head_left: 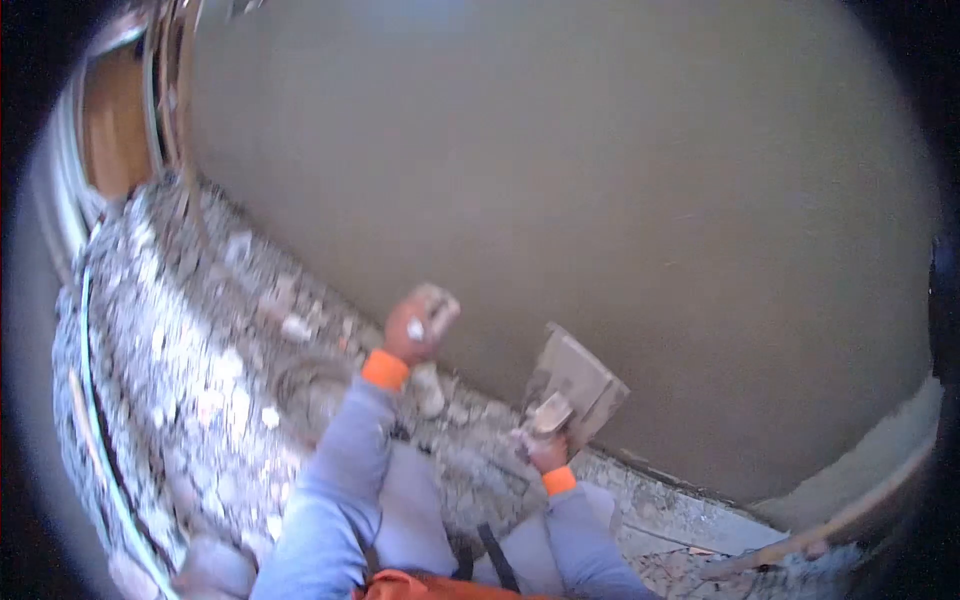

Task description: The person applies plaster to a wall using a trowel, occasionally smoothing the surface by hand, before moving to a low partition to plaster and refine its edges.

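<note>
My left hand point(408, 328), below an orange cuff, is closed round a small pale block-like item point(437, 306) in front of the wall's lower part. What the item is exactly is blurred. To the right, my right hand point(547, 452) grips a flat, mortar-smeared board point(590, 385), tilted beside the wall. A lump of mortar or a handle point(549, 413) shows near the fingers. The smooth grey-brown plastered wall point(560, 180) fills most of the view.
Rubble and broken debris point(220, 380) cover the ground along the wall. A brown panel point(115, 125) stands at the upper left. A thin pale hose or pipe point(100, 440) runs down the left side. A wooden pole point(850, 515) slants at the lower right.
</note>
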Action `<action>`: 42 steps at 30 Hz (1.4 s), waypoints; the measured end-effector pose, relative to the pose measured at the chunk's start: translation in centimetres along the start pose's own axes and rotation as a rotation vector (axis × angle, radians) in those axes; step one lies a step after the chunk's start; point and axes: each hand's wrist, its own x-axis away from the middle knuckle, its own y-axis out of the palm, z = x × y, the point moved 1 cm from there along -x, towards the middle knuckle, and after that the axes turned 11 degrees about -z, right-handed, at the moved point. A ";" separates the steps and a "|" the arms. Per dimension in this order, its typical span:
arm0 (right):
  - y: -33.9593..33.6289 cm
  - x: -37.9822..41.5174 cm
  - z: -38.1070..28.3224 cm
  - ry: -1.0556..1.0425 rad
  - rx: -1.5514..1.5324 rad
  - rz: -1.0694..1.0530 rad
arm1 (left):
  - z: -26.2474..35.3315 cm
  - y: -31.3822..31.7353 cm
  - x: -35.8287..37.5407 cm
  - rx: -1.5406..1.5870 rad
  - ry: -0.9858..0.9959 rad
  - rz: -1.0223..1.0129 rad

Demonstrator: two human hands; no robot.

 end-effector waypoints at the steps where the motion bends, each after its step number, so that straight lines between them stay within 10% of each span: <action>1: 0.8 -0.3 1.7 0.013 -0.154 -0.020 | -1.7 -1.5 0.6 0.071 -0.078 0.092; 8: -0.2 0.8 -0.3 0.156 -0.438 -0.022 | -21.0 -11.3 18.3 -0.055 -0.803 0.255; 10: 0.2 0.8 1.1 -0.092 -0.184 0.070 | -32.1 -10.5 29.2 -0.186 -0.844 0.300; 15: -0.2 -0.3 -0.9 0.154 -0.360 -0.059 | -27.7 -13.2 38.0 -0.511 -1.423 -0.172; 42: -0.2 -23.5 -23.5 -0.215 -0.211 -0.159 | -26.7 -11.1 45.2 -0.740 -1.393 -0.152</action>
